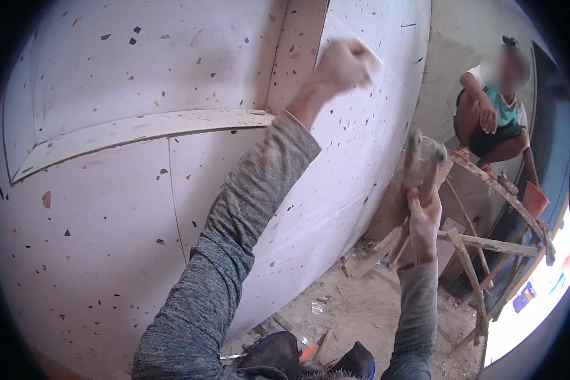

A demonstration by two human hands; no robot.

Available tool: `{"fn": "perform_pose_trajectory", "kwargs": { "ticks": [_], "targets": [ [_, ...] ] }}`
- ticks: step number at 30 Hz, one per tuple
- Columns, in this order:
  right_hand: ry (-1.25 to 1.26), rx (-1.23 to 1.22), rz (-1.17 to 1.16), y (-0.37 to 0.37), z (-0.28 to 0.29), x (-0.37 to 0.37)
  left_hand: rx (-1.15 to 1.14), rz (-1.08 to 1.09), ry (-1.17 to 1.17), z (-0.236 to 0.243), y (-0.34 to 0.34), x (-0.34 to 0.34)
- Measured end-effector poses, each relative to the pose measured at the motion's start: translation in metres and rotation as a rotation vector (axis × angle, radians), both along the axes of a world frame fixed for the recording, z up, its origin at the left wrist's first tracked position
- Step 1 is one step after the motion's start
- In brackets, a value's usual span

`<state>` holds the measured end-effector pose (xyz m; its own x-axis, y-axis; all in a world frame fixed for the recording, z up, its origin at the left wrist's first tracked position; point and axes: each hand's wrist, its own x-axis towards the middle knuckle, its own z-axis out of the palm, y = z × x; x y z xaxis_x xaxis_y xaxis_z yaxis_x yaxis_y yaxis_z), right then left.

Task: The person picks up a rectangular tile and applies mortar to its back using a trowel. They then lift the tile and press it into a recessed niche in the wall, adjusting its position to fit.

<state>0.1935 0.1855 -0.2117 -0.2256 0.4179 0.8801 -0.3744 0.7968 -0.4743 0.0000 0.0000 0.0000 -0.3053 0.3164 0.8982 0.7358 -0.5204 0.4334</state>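
Note:
My left hand is raised against the speckled white tile wall, to the right of a recessed niche. Its fingers are curled closed and blurred by motion; what they hold, if anything, is hidden. Lower and to the right, my right hand grips a flat, pale, mortar-smeared piece from below, thumb on its near side. Grey wet-looking mortar coats its upper part. Its exact kind does not show.
The tiled niche has a ledge. At right, another person squats on rough wooden scaffolding, one hand at a red bucket. Debris and wood offcuts lie on the dusty floor. A bright doorway opens at lower right.

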Motion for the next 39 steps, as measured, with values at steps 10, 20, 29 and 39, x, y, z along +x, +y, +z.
{"fn": "perform_pose_trajectory", "kwargs": {
  "ticks": [10, 20, 29, 39],
  "targets": [
    [-0.831, -0.464, -0.184, 0.170, -0.347, 0.055, 0.161, 0.962, 0.112, 0.125, -0.077, -0.136],
    [-1.467, -0.398, -0.277, 0.141, -0.610, 0.069, -0.155, 1.144, 0.205, 0.102, -0.084, -0.074],
    [-1.594, -0.352, -0.139, 0.148, -0.635, 0.073, -0.445, 1.242, 0.226, 0.079, -0.085, -0.026],
    [-1.643, -0.286, -0.026, 0.148, -0.652, 0.061, -0.929, 1.409, -0.005, 0.019, -0.106, -0.028]
  ]
}}
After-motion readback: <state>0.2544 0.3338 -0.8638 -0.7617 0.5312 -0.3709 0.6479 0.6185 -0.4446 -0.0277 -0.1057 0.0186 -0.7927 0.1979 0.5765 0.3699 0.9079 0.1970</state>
